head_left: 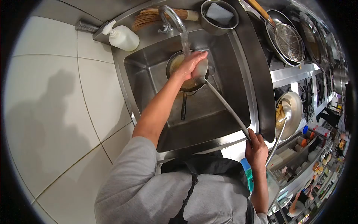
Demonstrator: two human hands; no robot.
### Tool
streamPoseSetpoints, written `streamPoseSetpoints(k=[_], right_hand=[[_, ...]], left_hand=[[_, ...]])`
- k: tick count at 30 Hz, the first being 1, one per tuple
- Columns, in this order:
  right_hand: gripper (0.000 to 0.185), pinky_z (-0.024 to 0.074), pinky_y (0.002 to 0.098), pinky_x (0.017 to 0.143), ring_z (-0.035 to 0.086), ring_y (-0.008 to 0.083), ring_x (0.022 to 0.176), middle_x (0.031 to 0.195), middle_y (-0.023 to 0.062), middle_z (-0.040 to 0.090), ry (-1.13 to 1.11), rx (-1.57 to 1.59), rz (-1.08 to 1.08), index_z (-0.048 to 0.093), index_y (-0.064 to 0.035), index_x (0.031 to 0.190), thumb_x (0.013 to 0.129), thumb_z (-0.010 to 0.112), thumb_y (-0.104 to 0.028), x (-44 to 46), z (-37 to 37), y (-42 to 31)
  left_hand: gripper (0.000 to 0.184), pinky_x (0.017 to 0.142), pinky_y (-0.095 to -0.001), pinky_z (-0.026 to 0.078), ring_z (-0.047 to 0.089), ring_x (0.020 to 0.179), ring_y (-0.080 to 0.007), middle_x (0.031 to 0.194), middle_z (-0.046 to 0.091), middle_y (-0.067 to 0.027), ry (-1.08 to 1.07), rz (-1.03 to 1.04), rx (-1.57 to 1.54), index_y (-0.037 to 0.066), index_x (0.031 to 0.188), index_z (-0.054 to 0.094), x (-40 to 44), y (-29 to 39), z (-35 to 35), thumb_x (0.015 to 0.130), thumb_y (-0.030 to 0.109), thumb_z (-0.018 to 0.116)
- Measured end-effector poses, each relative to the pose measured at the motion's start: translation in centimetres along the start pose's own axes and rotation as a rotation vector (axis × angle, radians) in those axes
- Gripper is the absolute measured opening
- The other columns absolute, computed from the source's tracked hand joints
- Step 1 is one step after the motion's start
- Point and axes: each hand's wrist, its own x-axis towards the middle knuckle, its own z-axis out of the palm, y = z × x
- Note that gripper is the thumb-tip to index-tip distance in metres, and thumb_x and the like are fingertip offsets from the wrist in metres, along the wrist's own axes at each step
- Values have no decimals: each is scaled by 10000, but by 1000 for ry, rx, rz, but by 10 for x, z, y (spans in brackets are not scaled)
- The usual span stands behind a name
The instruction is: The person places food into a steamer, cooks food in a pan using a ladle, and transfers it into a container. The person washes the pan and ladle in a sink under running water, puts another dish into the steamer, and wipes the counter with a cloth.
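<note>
My right hand (256,150) is closed round the end of a long metal ladle (225,103), which slants up and left into the sink. The ladle's bowl is over a dark-handled frying pan (184,106) on the sink floor. My left hand (191,66) lies against the bowl with its fingers stretched out, wet under the stream from the faucet (172,18). Cloudy brownish liquid shows in the pan, partly hidden by my left hand and the ladle.
The metal sink (136,74) surrounds the pan. Behind it are a soap pump bottle (125,38), a straw brush (149,18) and a metal pot (220,26) holding a pale block. To the right are a wire strainer (290,43) and a pan with a ladle (294,112) on the stove.
</note>
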Motion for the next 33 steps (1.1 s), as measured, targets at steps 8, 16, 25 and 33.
streamPoseSetpoints(k=[8, 16, 25, 33], right_hand=[[636, 551, 512, 721, 680, 407, 836, 950, 168, 650, -76, 43, 23, 569, -202, 1456, 855, 679, -24, 20, 25, -19], [570, 572, 511, 737, 694, 431, 852, 978, 202, 678, -38, 136, 26, 567, -147, 1443, 890, 680, -76, 39, 46, -42], [407, 430, 278, 449, 476, 108, 514, 743, -20, 494, -760, 1794, 590, 551, -34, 1387, 1040, 615, -238, 63, 9, -74], [411, 378, 236, 403, 397, 57, 498, 729, -15, 443, -1073, 2510, 762, 501, -33, 1421, 1113, 482, -304, 38, -8, -65]], left_hand=[[250, 796, -403, 580, 696, 884, -193, 926, 709, 35, 236, -296, -733, 148, 973, 702, 13, -30, -39, 905, 366, 804], [314, 964, -370, 449, 580, 968, -162, 1004, 662, 42, 420, -122, -798, 178, 1037, 666, 0, -29, 2, 850, 306, 884], [691, 866, -393, 506, 698, 919, -217, 1088, 634, -59, 358, -153, -169, 99, 1204, 575, -27, -77, 23, 925, 729, 628], [613, 577, -382, 604, 737, 822, -241, 1055, 697, -177, 515, 64, 381, -56, 1285, 592, 7, -61, -34, 1042, 506, 570]])
